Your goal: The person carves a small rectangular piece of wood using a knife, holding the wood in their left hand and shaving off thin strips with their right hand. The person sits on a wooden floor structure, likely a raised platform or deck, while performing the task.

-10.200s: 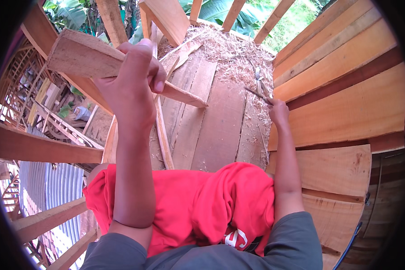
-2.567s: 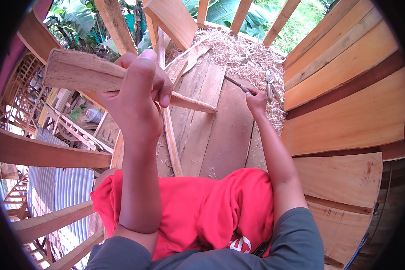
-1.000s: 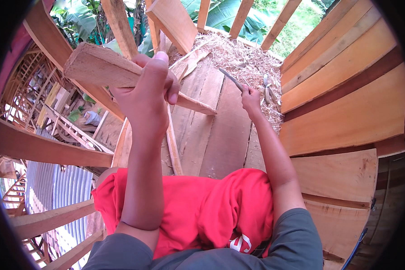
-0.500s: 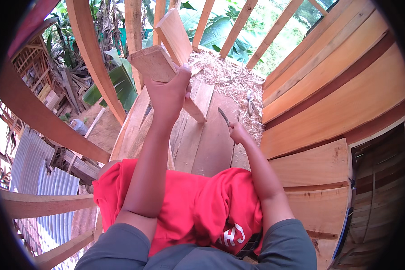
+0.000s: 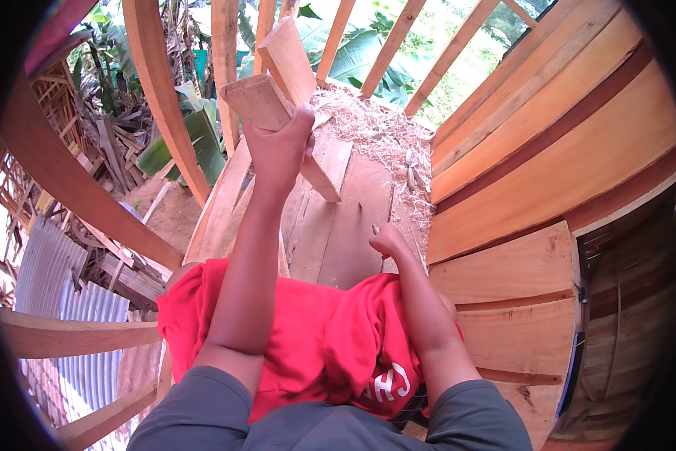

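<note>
Left hand (image 5: 278,156) at 11 o'clock: we are gripping the wood (image 5: 254,104), fingers wrapped around it — its lower end is slanting down toward the floor (image 5: 324,252). Right hand (image 5: 389,240), near 3 o'clock: we are holding a knife (image 5: 375,228) — barely showing. Shavings (image 5: 375,124) are lying toward 1, red cloth (image 5: 315,323) covering 6.

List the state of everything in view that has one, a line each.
Left hand: closed around the wooden piece
Wooden piece: held slanting, broad end raised
Right hand: closed on a tool
Tool: gripped, mostly indistinct
Shavings: loose, strewn
Floorboards: partly covered by shavings
Red cloth: creased, across the lap
</note>
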{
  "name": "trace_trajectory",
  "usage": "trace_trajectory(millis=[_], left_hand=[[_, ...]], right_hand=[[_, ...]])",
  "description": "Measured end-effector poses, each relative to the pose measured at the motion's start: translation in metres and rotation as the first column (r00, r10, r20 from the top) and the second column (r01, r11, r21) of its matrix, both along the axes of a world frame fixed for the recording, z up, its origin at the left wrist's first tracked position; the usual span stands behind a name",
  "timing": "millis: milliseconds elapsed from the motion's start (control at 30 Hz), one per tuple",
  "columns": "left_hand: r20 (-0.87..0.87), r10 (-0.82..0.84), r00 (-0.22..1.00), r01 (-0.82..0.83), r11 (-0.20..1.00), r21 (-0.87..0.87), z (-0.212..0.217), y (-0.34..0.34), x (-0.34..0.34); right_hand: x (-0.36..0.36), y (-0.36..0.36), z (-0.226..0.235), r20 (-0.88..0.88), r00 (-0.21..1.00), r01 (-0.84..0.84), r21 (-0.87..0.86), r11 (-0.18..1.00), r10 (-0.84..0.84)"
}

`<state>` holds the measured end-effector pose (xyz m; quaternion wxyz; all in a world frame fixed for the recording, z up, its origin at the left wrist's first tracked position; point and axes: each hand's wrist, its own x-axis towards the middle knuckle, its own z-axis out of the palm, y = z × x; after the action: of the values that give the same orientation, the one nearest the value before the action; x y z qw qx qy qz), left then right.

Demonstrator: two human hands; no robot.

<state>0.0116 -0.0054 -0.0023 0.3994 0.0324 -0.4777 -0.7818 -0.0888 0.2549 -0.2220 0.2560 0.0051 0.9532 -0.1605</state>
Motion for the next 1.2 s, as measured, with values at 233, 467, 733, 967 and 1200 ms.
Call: trace_trajectory(millis=[233, 467, 733, 967, 1200], left_hand=[[-0.017, 0.054, 0.998, -0.052, 0.996, 0.077, 0.002, -0.004, -0.004], [-0.007, 0.076, 0.997, -0.076, 0.996, 0.049, -0.002, -0.002, -0.008], [-0.076, 0.067, 0.995, -0.063, 0.997, 0.051, -0.008, -0.001, -0.012], [-0.100, -0.015, 0.995, 0.012, 0.999, -0.030, -0.005, 0.008, -0.014], [-0.070, 0.042, 0.997, -0.043, 0.999, -0.003, -0.008, -0.004, -0.010]], right_hand=[[-0.010, -0.033, 0.003, -0.145, 0.983, 0.020, -0.514, 0.858, -0.110], [0.019, -0.077, 0.025, -0.124, 0.989, -0.141, -0.681, 0.719, 0.077], [0.014, -0.099, 0.030, -0.032, 0.993, -0.103, -0.663, 0.741, 0.110], [-0.019, -0.080, -0.018, 0.136, 0.991, 0.089, -0.572, 0.815, -0.012], [0.002, -0.088, 0.049, -0.284, 0.946, -0.281, -0.463, 0.840, 0.160]])
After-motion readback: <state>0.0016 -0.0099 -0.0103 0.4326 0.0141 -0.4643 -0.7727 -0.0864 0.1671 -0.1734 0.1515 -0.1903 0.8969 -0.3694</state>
